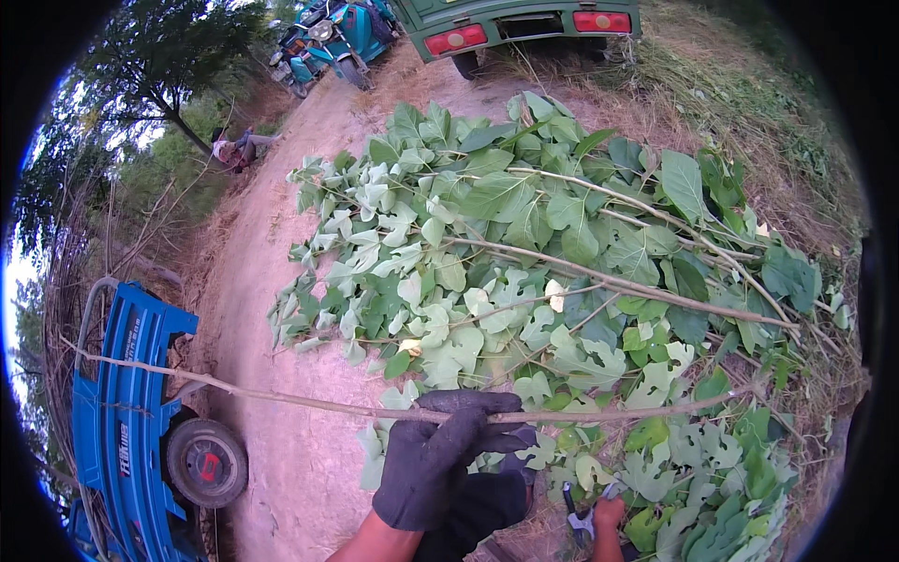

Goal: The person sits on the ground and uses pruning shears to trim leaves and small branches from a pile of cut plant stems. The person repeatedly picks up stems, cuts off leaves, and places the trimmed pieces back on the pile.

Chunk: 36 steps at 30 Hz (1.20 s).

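Low in the middle of the frame, the left hand, in a dark glove, is wrapped tight around a long thin branch that runs across the picture from the left edge to the lower right. Just right of it, at the bottom edge, the bare right hand is closed on the handles of pruning shears, blades pointing up-left. Behind the branch, a big pile of cut leafy branches fills the centre and right, lying across the dirt track. A blue cart with a wheel sits lower left; a green vehicle is parked at the top, and a person crouches in the upper left.
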Tool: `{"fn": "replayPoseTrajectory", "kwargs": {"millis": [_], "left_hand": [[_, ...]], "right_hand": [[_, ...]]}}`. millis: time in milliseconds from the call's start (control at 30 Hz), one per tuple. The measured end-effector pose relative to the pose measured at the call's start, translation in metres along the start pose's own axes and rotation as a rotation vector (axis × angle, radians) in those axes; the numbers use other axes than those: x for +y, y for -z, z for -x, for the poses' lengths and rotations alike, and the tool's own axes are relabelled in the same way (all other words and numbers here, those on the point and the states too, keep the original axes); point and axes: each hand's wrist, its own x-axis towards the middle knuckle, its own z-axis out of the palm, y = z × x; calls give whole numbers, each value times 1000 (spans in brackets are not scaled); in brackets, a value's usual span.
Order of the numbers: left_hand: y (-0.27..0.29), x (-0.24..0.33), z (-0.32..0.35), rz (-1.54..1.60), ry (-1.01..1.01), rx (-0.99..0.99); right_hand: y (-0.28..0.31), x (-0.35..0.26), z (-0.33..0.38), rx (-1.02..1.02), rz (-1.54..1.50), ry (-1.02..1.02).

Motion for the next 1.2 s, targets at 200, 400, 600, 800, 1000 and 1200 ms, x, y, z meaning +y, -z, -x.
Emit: {"fn": "replayPoseTrajectory", "kwargs": {"millis": [200, 400, 600, 800, 1000, 1200], "left_hand": [[-4, 4, 0, -38, 19, 48], [0, 0, 0, -58, 9, 43], [0, 10, 2, -146, 30, 47], [13, 7, 4, -95, -16, -5], [26, 12, 10, -67, 0, -13], [17, 14, 4, -109, -38, -15]], "right_hand": [[-46, 45, -26, 11, -151, 3], [-17, 2, -9, -222, -455, -269], [-43, 49, 5, -276, -280, 251], [-10, -19, 71, -607, -323, -151], [-33, -23, 84, -594, -548, -455], [-26, -5, 85, -472, -781, -795]]}}
